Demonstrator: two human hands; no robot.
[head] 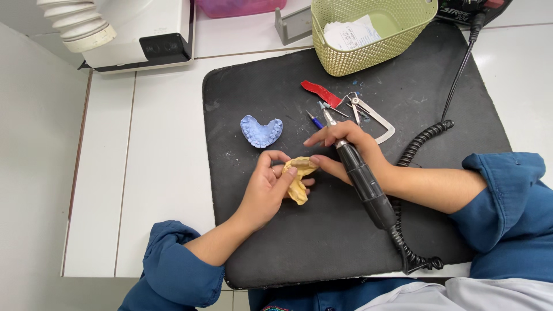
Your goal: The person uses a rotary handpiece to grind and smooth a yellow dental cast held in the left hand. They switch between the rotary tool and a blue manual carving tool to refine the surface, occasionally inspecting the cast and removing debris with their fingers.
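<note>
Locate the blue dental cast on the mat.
In the head view, the blue dental cast lies on the left part of the black mat, just above the left hand, apart from the yellow dental cast it holds.

Left hand [266, 193] grips a yellow dental cast [299, 179]; right hand [345, 152] holds a black handpiece [366, 184] beside it

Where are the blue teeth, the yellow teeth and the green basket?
blue teeth model [261, 131]: head view, middle of the arch.
yellow teeth model [299, 187]: head view, lower part showing beside the left hand's thumb.
green basket [368, 55]: head view, front woven wall.
</note>
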